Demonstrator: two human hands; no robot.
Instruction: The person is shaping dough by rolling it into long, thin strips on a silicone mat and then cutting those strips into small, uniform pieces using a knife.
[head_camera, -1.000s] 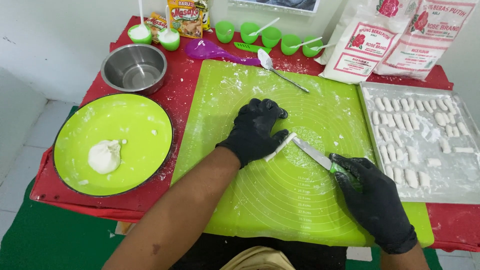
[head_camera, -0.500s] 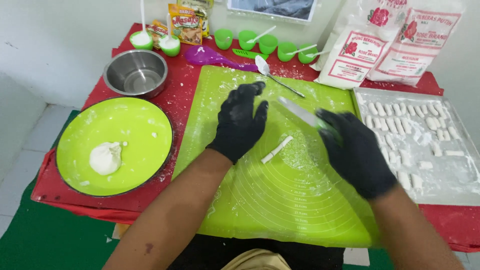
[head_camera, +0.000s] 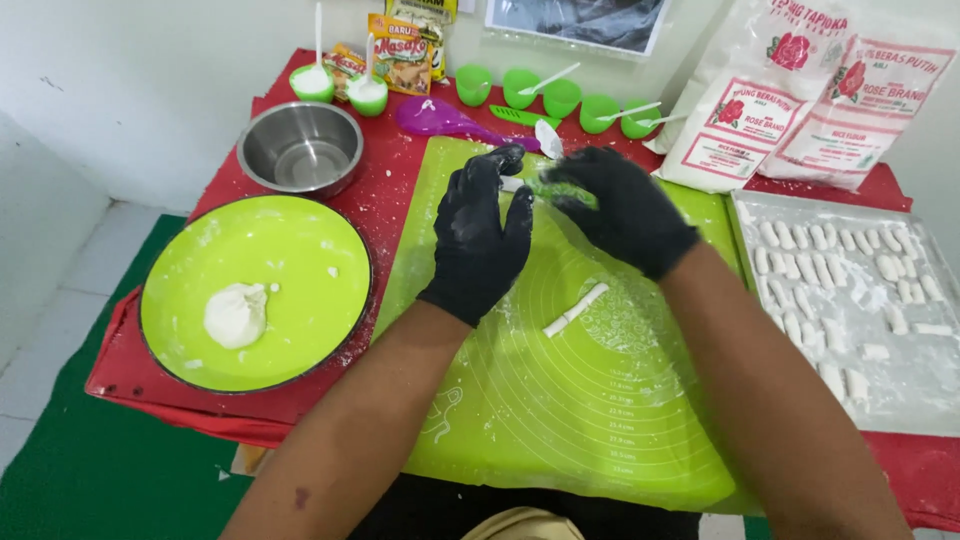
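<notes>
Dough stick (head_camera: 576, 309) lies uncut on the green mat (head_camera: 560, 420); the tray (head_camera: 905, 390) at right holds many cut pieces. Right hand (head_camera: 625, 205) grips a knife (head_camera: 560, 188), left hand's (head_camera: 482, 235) fingers wiping it; a dough lump (head_camera: 236, 314) waits.

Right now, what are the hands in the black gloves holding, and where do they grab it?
The right hand grips a knife by its green handle. The left hand touches its tip; whether it pinches the blade cannot be told. The dough roll lies unheld.

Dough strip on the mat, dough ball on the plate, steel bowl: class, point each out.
dough strip (head_camera: 575, 309), head view, middle of the strip.
dough ball (head_camera: 235, 314), head view, centre of the lump.
steel bowl (head_camera: 300, 163), head view, inner bottom.
</notes>
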